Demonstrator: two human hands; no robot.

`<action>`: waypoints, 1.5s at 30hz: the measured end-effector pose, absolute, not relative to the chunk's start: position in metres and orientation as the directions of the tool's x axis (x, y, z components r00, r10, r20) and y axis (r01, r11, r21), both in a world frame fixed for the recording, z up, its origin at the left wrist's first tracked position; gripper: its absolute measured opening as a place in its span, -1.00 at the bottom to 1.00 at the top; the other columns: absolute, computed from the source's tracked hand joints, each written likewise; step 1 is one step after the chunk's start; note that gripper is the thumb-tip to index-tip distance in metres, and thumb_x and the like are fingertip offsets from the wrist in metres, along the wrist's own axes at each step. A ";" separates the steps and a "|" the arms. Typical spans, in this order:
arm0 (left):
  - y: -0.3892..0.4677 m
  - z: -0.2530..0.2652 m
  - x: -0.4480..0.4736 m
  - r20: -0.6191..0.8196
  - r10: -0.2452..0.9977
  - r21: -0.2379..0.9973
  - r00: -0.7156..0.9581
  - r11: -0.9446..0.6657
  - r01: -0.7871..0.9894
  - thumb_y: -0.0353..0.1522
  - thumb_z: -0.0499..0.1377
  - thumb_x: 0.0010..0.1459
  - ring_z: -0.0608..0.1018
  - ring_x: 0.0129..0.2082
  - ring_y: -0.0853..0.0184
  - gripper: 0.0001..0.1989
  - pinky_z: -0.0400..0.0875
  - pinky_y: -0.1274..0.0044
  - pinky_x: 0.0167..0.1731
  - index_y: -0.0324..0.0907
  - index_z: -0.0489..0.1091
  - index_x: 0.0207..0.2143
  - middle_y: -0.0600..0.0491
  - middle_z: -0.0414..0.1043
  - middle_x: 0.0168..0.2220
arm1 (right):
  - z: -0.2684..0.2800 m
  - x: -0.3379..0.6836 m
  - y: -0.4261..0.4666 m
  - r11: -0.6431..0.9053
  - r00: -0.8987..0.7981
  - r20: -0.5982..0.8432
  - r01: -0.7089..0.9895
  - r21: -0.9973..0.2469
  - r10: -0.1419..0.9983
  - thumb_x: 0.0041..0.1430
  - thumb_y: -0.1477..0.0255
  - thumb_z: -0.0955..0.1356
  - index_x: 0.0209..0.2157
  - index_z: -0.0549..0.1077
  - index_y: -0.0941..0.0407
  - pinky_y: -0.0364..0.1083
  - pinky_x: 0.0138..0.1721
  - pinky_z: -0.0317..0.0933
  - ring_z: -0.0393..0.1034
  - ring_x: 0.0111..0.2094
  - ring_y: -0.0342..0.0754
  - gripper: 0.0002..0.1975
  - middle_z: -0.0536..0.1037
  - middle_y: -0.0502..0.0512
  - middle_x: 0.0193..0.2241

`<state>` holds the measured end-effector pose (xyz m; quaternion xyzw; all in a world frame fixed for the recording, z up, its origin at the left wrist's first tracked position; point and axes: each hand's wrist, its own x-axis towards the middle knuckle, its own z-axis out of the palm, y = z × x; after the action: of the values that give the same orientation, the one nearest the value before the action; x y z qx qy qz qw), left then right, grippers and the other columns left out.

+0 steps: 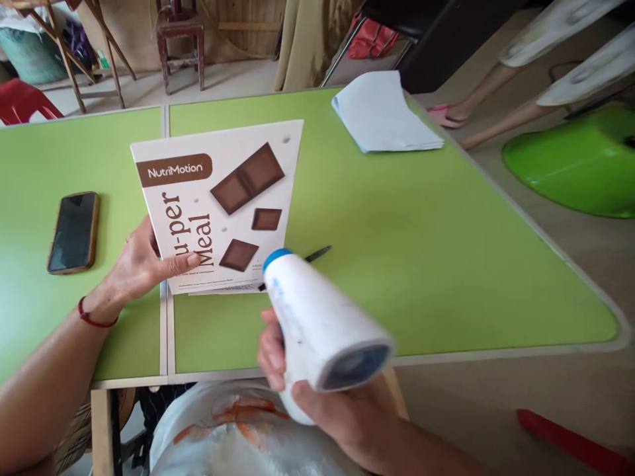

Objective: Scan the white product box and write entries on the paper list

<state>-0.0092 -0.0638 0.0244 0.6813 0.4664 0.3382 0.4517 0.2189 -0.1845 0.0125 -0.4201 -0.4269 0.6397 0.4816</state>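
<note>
My left hand [149,258] grips the lower left edge of a white NutriMotion carton [248,244], thumb across its front. Brown chocolate pieces and brown lettering are printed on the carton, which stands tilted up over the table; its depth is hidden. In my right hand [342,410] is a white hair dryer [322,311], fingers wrapped round its handle. The dryer's blue-rimmed narrow end points at the carton's lower right corner, and its wide round end faces me. A dark pen [318,253] lies partly behind the dryer. Some printed paper [228,289] shows under the carton's bottom edge.
The green table [421,264] has a metal seam left of the carton. A phone [74,231] lies at left, and a stack of white paper [384,112] at the far edge. Beyond are a wooden stool [181,33], a green chair [575,162] and a person's legs [516,79].
</note>
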 end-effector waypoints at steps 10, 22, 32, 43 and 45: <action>-0.063 0.023 -0.008 0.023 0.912 0.948 0.409 -0.150 0.280 -0.22 0.41 -0.05 0.58 -0.18 0.11 -0.47 0.56 0.39 -0.24 -0.23 0.34 -0.07 -0.09 0.52 -0.14 | -0.010 0.188 -0.173 -0.344 -0.247 -0.256 -0.441 -0.829 0.935 -0.02 0.29 0.45 -0.31 0.33 0.06 -0.14 -0.58 0.01 0.07 -0.58 -0.17 -0.72 0.21 -0.10 -0.58; -0.061 0.022 -0.013 0.004 0.890 0.943 0.456 -0.154 0.294 -0.23 0.39 0.00 0.58 -0.18 0.12 -0.53 0.54 0.42 -0.23 -0.20 0.37 -0.08 -0.06 0.53 -0.15 | -0.015 0.184 -0.174 -0.315 -0.277 -0.207 -0.437 -0.843 0.938 0.03 0.23 0.42 -0.27 0.30 0.05 -0.10 -0.52 0.03 0.10 -0.55 -0.15 -0.70 0.23 -0.09 -0.56; -0.062 0.021 -0.013 -0.020 0.897 0.942 0.441 -0.131 0.309 -0.21 0.40 -0.02 0.59 -0.19 0.09 -0.47 0.56 0.40 -0.28 -0.20 0.35 -0.04 -0.08 0.53 -0.14 | -0.010 0.183 -0.174 -0.331 -0.280 -0.225 -0.430 -0.840 0.933 0.02 0.21 0.42 -0.37 0.28 0.06 -0.12 -0.55 0.01 0.09 -0.56 -0.15 -0.71 0.20 -0.08 -0.58; -0.061 0.022 -0.013 -0.019 0.878 0.954 0.478 -0.128 0.273 -0.26 0.39 0.01 0.59 -0.20 0.16 -0.53 0.55 0.47 -0.27 -0.25 0.38 -0.07 -0.07 0.53 -0.15 | -0.013 0.182 -0.174 -0.311 -0.298 -0.186 -0.460 -0.832 0.936 0.07 0.25 0.41 -0.37 0.28 0.06 -0.12 -0.51 0.04 0.10 -0.54 -0.17 -0.74 0.24 -0.08 -0.55; -0.061 0.022 -0.014 -0.010 0.875 0.953 0.484 -0.138 0.268 -0.27 0.39 0.01 0.59 -0.19 0.17 -0.54 0.55 0.48 -0.26 -0.25 0.38 -0.07 -0.06 0.53 -0.15 | -0.013 0.182 -0.174 -0.314 -0.307 -0.183 -0.464 -0.828 0.934 0.07 0.24 0.41 -0.36 0.28 0.07 -0.13 -0.51 0.04 0.09 -0.54 -0.16 -0.74 0.24 -0.08 -0.56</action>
<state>-0.0135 -0.0605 0.0218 0.6934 0.4123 0.2968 0.5110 0.1816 -0.1740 -0.0130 -0.3456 -0.3402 0.7333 0.4765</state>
